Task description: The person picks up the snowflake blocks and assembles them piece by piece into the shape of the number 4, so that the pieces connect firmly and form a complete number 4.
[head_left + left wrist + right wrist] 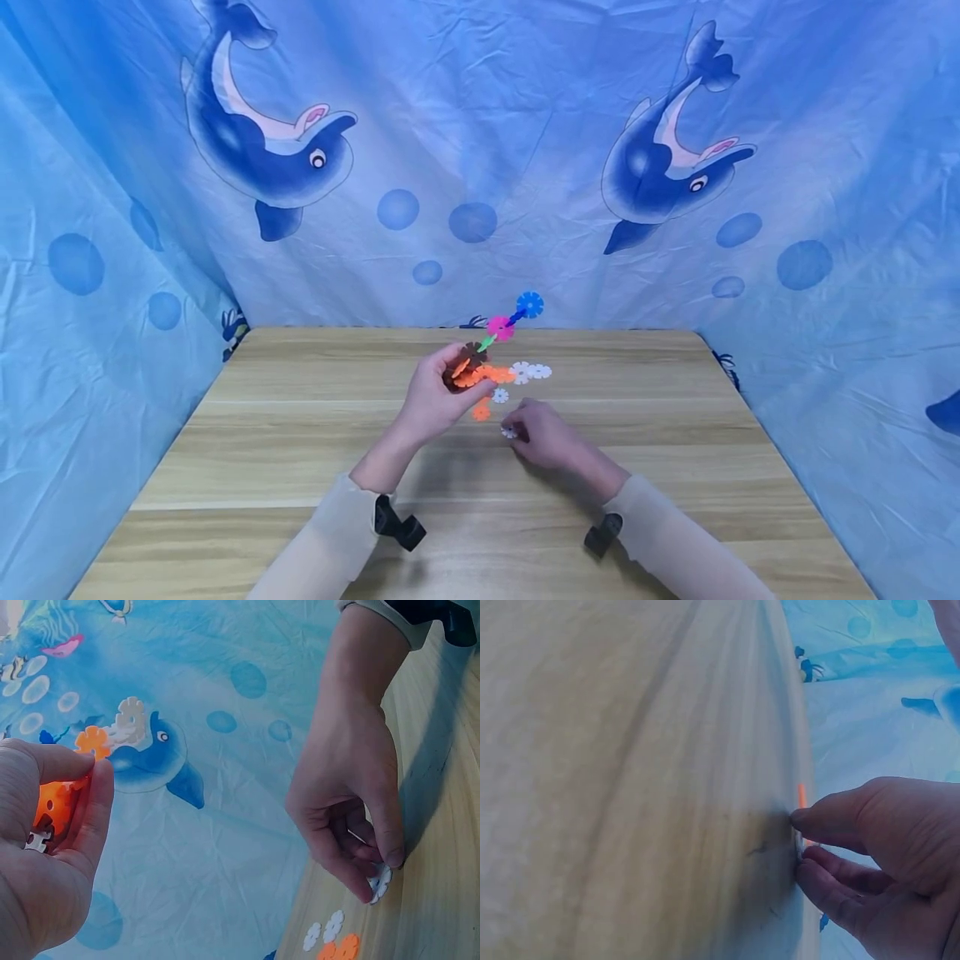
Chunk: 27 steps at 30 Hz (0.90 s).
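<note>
Disc chain [487,375] is gripped above the table [247,433] by the left hand [438,400], apparently keeping its branches clear, while the right hand [546,435] pinches a white disc [384,883] by its rim, likely given its thinness.

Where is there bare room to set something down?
The table is bare between its left edge and the left hand, and between the right hand and its right edge. Crowded: around the hands, where white discs and orange discs lie.

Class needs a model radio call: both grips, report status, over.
Left grip holding linked discs. Right grip pinching white disc. More discs on table nearby; no obstruction seen.
</note>
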Available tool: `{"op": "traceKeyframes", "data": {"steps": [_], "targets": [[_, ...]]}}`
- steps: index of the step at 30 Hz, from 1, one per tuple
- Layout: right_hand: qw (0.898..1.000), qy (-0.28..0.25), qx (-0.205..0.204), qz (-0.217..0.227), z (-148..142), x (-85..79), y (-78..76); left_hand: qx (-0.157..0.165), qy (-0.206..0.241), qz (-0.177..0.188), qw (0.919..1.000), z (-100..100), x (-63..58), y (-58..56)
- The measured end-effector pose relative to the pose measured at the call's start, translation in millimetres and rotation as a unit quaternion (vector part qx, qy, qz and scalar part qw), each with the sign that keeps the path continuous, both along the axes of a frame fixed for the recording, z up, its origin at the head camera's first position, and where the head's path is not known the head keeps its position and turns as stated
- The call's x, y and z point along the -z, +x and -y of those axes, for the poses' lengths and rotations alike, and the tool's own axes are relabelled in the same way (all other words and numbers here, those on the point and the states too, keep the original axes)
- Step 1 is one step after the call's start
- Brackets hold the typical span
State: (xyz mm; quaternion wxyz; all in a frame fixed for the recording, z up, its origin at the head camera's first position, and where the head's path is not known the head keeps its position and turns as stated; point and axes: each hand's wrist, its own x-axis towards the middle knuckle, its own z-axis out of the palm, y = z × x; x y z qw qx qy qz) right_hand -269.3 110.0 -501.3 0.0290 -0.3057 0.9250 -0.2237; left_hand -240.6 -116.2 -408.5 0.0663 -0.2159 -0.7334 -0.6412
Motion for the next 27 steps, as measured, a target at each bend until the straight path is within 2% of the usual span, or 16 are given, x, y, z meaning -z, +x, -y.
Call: {"op": "traceKeyframes", "data": {"steps": [7,14,20,24,27], "targets": [[1.0,-0.008,0.018,-0.006,-2.0,-2.2,2.6,0.004,0.005,0.008,0.9999,-2.2,-4.2,2.2],[0.998,-0.016,0.04,0.034,-0.8,1.2,3.7,0.002,-0.006,0.03,0.9995,-1.5,-8.0,6.1],[0.995,-0.069,0.047,0.06,-6.1,6.6,4.6,-0.001,-0.011,0.033,0.9994,1.7,-12.9,7.5],[0.981,-0.147,0.09,0.089,-19.4,-5.0,7.4,-0.001,-0.01,0.026,0.9996,3.8,-14.9,7.8],[0.961,-0.224,0.125,0.101,-30.2,-25.8,9.3,-0.002,-0.01,0.021,0.9997,6.0,-15.2,8.2]]}}
